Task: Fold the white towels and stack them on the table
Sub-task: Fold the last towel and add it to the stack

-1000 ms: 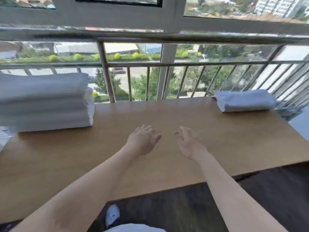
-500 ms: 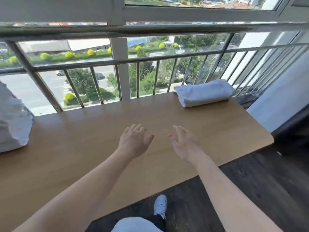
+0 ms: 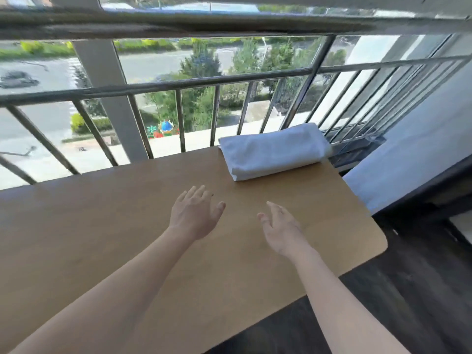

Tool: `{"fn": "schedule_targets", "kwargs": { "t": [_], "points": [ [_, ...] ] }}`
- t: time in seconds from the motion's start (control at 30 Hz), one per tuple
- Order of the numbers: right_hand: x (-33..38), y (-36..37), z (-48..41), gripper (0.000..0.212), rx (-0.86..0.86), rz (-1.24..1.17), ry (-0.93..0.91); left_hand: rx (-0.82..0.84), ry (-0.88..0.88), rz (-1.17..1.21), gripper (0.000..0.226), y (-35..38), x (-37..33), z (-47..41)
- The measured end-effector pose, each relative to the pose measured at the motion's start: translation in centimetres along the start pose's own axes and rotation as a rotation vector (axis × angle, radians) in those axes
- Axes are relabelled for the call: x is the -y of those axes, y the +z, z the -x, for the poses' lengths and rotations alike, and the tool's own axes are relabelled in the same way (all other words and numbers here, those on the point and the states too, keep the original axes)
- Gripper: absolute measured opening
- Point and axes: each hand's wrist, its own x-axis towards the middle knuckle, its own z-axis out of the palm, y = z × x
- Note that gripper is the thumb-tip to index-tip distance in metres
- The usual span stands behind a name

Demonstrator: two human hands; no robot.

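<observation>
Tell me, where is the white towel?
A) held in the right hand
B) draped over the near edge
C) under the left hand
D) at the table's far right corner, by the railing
D: the white towel lies at the table's far right corner, beside the railing.

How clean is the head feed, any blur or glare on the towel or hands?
Head view: towel, left hand and right hand fairly sharp, no glare; top rail smeared by blur; wide-angle lens bends the railing bars; soft daylight on the table.
</observation>
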Motion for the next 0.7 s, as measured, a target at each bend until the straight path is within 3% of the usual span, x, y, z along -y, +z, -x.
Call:
{"fn": "schedule_targets", "kwargs": {
  "t": [0.2, 0.47, 0.57, 0.7],
  "points": [
    [-4.0, -3.0, -7.2, 0.059, -0.002, -0.023, -0.053, -0.088, 0.080, -0.020, 0.057, 0.8, -5.8, -5.8],
    [-9.6, -7.2, -18.8, 0.067, -0.070, -0.100, -0.241, -0.129, 0.014, 0.032, 0.040, 4.6, -13.1, -14.0],
    [-11.5, -7.6, -23.2, 0.069, -0.099, 0.073, -0.342, -0.115, 0.034, 0.023, 0.058, 5.6, -14.8, -17.9],
    [-14.1, -7.5, -27.8, 0.086, -0.081, 0.315, -0.495, -0.032, -0.073, -0.082, 0.093, 6.5, -16.2, -20.9]
  ]
}}
